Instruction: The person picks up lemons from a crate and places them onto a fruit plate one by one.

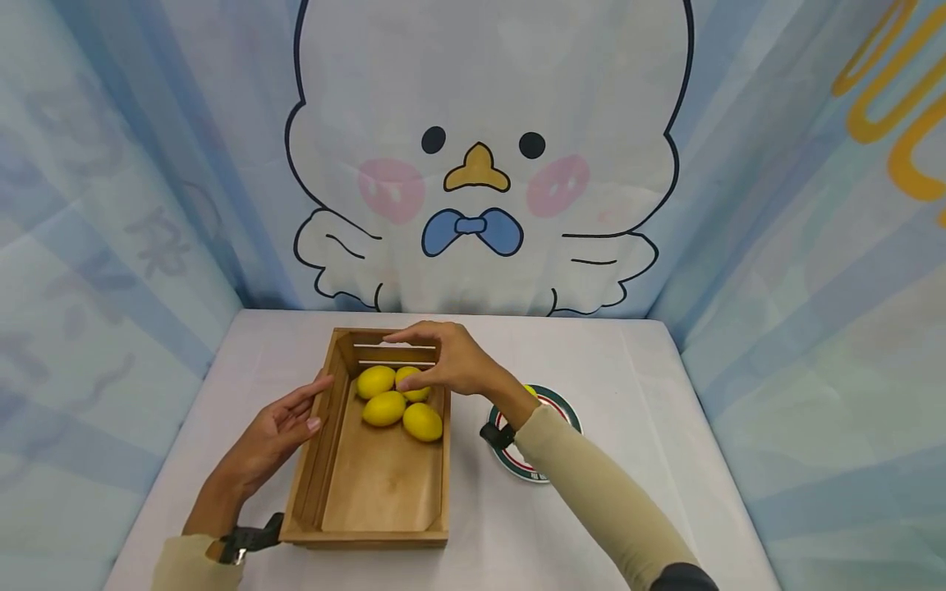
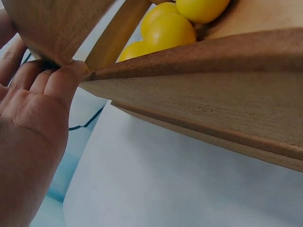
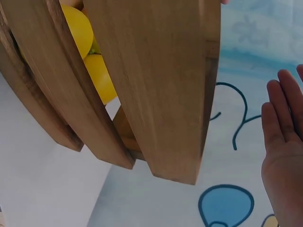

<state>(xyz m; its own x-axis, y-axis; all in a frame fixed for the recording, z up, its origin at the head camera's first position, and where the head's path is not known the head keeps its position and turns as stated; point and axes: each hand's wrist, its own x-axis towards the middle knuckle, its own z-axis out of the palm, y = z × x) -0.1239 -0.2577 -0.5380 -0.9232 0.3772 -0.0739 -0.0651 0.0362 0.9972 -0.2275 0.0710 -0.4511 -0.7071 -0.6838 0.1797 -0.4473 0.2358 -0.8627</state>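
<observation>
- Head view: your empty, spread right hand (image 1: 452, 357) hovered over lemons (image 1: 383, 409).
- Left hand (image 1: 275, 433), relaxed, touched the box (image 1: 380, 492).
- Lemon transfer seemed underway; next likely required: grasp or withdrawal.

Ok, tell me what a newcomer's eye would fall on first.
Probably the white cartoon character with its blue bow tie, on the backdrop behind the table. Next, four yellow lemons clustered toward the far end of the wooden crate, with the right hand over that end and the left hand at the crate's left side. Right of the crate, a green-rimmed plate shows behind the right arm.
</observation>
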